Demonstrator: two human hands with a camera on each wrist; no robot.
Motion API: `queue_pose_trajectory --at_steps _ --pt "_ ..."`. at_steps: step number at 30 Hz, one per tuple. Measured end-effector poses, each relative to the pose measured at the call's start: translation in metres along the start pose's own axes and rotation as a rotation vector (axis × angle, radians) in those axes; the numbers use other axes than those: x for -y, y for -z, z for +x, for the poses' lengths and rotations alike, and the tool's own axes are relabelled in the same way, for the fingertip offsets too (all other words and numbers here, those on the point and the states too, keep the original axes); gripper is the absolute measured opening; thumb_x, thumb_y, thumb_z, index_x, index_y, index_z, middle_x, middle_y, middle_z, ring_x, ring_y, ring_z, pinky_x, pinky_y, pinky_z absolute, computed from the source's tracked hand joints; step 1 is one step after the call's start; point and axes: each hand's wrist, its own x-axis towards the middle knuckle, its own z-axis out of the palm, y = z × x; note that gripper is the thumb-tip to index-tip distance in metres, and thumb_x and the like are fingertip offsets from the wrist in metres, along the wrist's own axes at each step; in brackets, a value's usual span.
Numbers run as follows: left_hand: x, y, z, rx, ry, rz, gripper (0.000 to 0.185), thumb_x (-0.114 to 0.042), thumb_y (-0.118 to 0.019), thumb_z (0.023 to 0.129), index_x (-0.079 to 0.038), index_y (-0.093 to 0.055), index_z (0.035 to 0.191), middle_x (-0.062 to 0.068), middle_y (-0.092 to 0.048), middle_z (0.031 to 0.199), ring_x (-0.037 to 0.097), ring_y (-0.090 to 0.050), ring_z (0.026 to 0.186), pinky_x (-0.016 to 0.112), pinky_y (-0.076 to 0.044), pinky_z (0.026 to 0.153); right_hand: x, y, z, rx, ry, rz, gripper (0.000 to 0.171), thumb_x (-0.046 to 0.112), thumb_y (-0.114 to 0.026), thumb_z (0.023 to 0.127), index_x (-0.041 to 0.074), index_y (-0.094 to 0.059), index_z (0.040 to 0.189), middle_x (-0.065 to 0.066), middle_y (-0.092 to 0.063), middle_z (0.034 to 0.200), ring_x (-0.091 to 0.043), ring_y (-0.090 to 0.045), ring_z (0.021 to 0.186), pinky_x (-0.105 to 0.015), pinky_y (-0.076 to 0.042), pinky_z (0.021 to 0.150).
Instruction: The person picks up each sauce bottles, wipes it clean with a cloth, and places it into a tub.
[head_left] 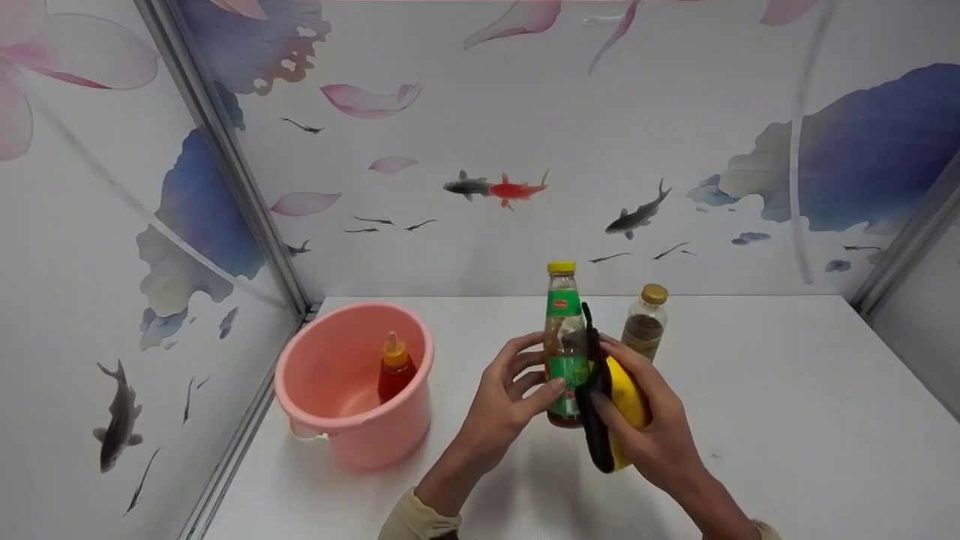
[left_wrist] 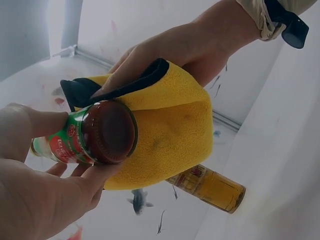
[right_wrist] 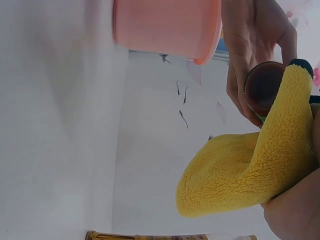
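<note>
While you look down at a white table (head_left: 787, 390) walled with fish-and-petal panels, a pink bucket (head_left: 352, 431) stands near the table's left edge, about midway back. Inside it a small red squeeze bottle (head_left: 394, 369) with an orange cap stands upright against the bucket's far wall.

Right of the bucket, toward the middle of the table, your left hand (head_left: 504, 397) holds a sauce bottle (head_left: 565, 330) upright. Its fingers curl round the bottle's lower half from the left, with the thumb at the front of the green label. The bottle has a yellow cap and dark reddish contents. In the left wrist view you see its round base from below, raised off the table, with your fingers wrapped about the labelled side.

Just right of the bottle, your right hand (head_left: 651, 420) grips a yellow cloth (head_left: 624, 397) with a black edge and presses it against the bottle's right side. The fingers are bent over the cloth, which is folded round the palm. In the right wrist view the fleecy yellow face of the cloth touches the bottle near its base.

Behind your right hand, a little nearer the table's back edge, a second bottle (head_left: 645, 324) stands upright. It is shorter, clear, with a gold cap and brown contents, and it stands apart from both hands. Pale sleeves cover both wrists at the table's front edge.
</note>
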Motion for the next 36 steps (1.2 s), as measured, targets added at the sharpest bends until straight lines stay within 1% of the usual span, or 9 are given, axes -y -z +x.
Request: queue_pose_trajectory --at_steps 4,7,13,16,21,25,30,33,36 --pt "0.000 -0.001 0.000 0.026 0.008 -0.016 0.060 -0.019 -0.075 0.104 -0.020 -0.049 0.158 0.011 -0.054 0.155 0.030 -0.063 0.135 0.038 -0.056 0.114 0.000 0.000 0.000 -0.005 0.001 0.000 0.075 -0.004 -0.079 0.095 0.025 -0.053 0.159 0.004 -0.056 0.161 -0.012 -0.063 0.123 -0.014 -0.052 0.103" --pt "0.001 -0.003 -0.001 0.052 0.027 -0.013 0.057 -0.021 -0.075 0.104 -0.024 -0.051 0.156 0.009 -0.052 0.155 0.029 -0.063 0.133 0.040 -0.057 0.112 0.000 0.001 0.001 -0.014 -0.002 -0.003 0.074 -0.003 -0.078 0.096 0.026 -0.053 0.159 0.004 -0.055 0.162 -0.012 -0.063 0.124 -0.014 -0.052 0.103" --pt "0.004 -0.005 -0.001 0.093 0.053 0.048 0.060 -0.025 -0.081 0.099 -0.033 -0.054 0.152 0.004 -0.055 0.151 0.026 -0.066 0.129 0.043 -0.056 0.113 -0.002 0.005 0.001 -0.017 0.002 -0.021 0.072 -0.002 -0.076 0.098 0.023 -0.051 0.161 0.000 -0.052 0.165 -0.009 -0.060 0.130 -0.014 -0.052 0.105" --pt "0.006 -0.005 -0.002 0.111 0.052 0.072 0.059 -0.026 -0.083 0.098 -0.032 -0.055 0.150 0.003 -0.057 0.150 0.024 -0.065 0.130 0.042 -0.056 0.114 -0.004 0.008 0.002 -0.004 0.005 -0.023 0.071 -0.002 -0.074 0.099 0.022 -0.050 0.162 -0.001 -0.049 0.167 -0.008 -0.060 0.128 -0.015 -0.052 0.105" --pt "0.006 -0.003 -0.001 0.150 0.052 0.094 0.057 -0.023 -0.082 0.097 -0.031 -0.057 0.148 -0.002 -0.059 0.151 0.020 -0.059 0.137 0.039 -0.052 0.118 -0.006 0.011 0.002 -0.012 0.016 -0.045 0.072 -0.004 -0.073 0.099 0.020 -0.049 0.162 -0.004 -0.047 0.168 -0.006 -0.059 0.129 -0.014 -0.051 0.106" --pt "0.006 -0.003 -0.001 0.178 0.082 0.088 0.058 -0.024 -0.081 0.097 -0.031 -0.056 0.150 -0.003 -0.059 0.150 0.019 -0.059 0.138 0.040 -0.053 0.118 -0.007 0.012 0.003 -0.020 0.018 -0.053 0.073 -0.005 -0.072 0.099 0.021 -0.048 0.163 -0.003 -0.047 0.169 -0.005 -0.058 0.129 -0.013 -0.051 0.106" --pt "0.007 -0.005 -0.002 0.145 0.125 0.094 0.059 -0.030 -0.086 0.094 -0.031 -0.058 0.145 -0.002 -0.061 0.146 0.022 -0.065 0.130 0.041 -0.061 0.107 -0.004 0.011 0.003 -0.008 0.013 -0.054 0.073 -0.004 -0.073 0.099 0.021 -0.049 0.163 -0.001 -0.046 0.170 -0.005 -0.058 0.132 -0.014 -0.051 0.106" --pt "0.009 -0.005 -0.001 0.128 0.110 0.115 0.059 -0.030 -0.088 0.092 -0.030 -0.060 0.144 0.000 -0.061 0.145 0.023 -0.065 0.128 0.040 -0.059 0.107 -0.004 0.010 0.002 -0.010 0.000 -0.044 0.073 -0.004 -0.074 0.099 0.022 -0.049 0.162 0.001 -0.045 0.171 -0.005 -0.057 0.135 -0.014 -0.051 0.108" --pt "0.009 -0.004 -0.001 0.141 0.104 0.119 0.059 -0.028 -0.087 0.093 -0.030 -0.062 0.146 0.002 -0.061 0.145 0.023 -0.065 0.128 0.039 -0.058 0.109 -0.004 0.011 0.002 -0.025 0.006 -0.043 0.072 -0.005 -0.073 0.099 0.021 -0.049 0.162 -0.001 -0.045 0.171 -0.004 -0.057 0.135 -0.013 -0.050 0.108"
